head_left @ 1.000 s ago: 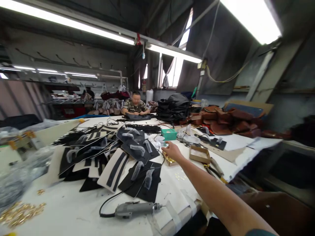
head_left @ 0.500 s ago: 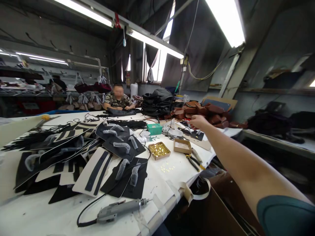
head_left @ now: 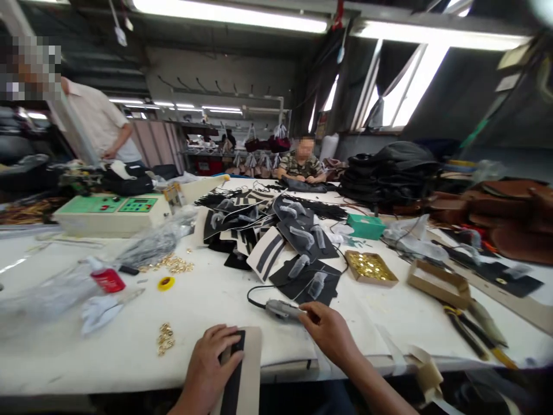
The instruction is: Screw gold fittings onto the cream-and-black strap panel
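At the near table edge my left hand point(head_left: 211, 366) holds a beige panel point(head_left: 252, 360) with a black strip point(head_left: 233, 369) down it. Its fingers and thumb press on the strip. My right hand point(head_left: 326, 329) has its fingers closed at the front end of a grey electric screwdriver point(head_left: 280, 309), which lies on the table with its black cord trailing behind. Just beyond are black panels point(head_left: 319, 276) with plastic-wrapped handles, and another beige panel point(head_left: 265, 253) with two dark strips. A cardboard box of gold-coloured metal parts point(head_left: 369, 267) stands right of them.
Right of my right hand are an open cardboard box point(head_left: 438, 282) and yellow-black pliers point(head_left: 475, 334). To the left lie loose gold parts point(head_left: 165, 339), yellow tape point(head_left: 166, 283) and a red bottle point(head_left: 108, 279). A person point(head_left: 302, 164) sits across the table; another point(head_left: 101, 121) stands left.
The view has swung left. My right hand has come back from the far right side of the table to the screwdriver. My left hand and the panel under it are now in view.
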The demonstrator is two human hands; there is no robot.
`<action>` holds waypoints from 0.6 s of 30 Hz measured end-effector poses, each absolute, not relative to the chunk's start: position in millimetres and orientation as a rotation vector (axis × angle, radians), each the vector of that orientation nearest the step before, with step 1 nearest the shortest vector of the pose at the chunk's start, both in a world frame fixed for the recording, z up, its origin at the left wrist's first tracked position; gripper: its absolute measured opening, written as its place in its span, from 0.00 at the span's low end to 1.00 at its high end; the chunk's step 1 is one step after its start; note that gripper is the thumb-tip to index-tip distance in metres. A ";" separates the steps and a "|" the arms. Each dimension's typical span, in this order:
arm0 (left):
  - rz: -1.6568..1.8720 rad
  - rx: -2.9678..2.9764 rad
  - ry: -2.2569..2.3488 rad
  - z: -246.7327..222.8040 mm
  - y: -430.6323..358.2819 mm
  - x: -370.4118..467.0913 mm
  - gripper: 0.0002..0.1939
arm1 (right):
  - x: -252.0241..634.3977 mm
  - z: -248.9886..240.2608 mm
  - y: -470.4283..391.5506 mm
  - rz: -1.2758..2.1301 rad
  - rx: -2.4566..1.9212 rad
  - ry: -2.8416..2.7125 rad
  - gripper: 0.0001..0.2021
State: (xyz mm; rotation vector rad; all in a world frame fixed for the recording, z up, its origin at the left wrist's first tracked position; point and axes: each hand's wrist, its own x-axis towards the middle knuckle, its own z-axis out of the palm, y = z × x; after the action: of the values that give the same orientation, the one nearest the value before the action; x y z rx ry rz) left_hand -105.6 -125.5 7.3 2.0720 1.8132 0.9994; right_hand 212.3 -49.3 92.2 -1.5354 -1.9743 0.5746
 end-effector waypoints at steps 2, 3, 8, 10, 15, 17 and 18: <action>1.017 2.018 1.807 19.6 -129.4 -98.8 0.12 | 202.0 91.2 -49.8 0.475 -1.513 -2.032 0.13; 1.033 1.989 1.804 23.8 -130.4 -96.2 0.13 | 198.3 90.8 -48.8 0.432 -1.496 -2.051 0.13; 1.153 1.826 1.814 26.6 -128.2 -91.6 0.19 | 186.4 93.1 -42.1 0.425 -1.440 -2.119 0.17; 1.186 1.782 1.795 24.9 -127.1 -92.2 0.20 | 183.1 101.0 -42.8 0.452 -1.467 -2.123 0.19; 1.216 1.749 1.721 21.5 -126.6 -96.0 0.20 | 177.6 138.0 -46.9 0.557 -1.475 -2.150 0.23; 1.228 1.746 1.705 18.7 -125.6 -97.3 0.20 | 180.2 153.9 -43.4 0.583 -1.487 -2.127 0.24; 1.236 1.744 1.698 17.1 -124.9 -97.6 0.20 | 184.0 160.8 -40.0 0.585 -1.496 -2.110 0.25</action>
State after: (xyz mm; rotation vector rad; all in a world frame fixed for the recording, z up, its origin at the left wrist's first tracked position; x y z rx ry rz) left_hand -97.6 -124.9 17.1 1.7444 1.6982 1.2365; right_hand 184.0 -40.0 160.8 -1.4963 -2.1096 0.5853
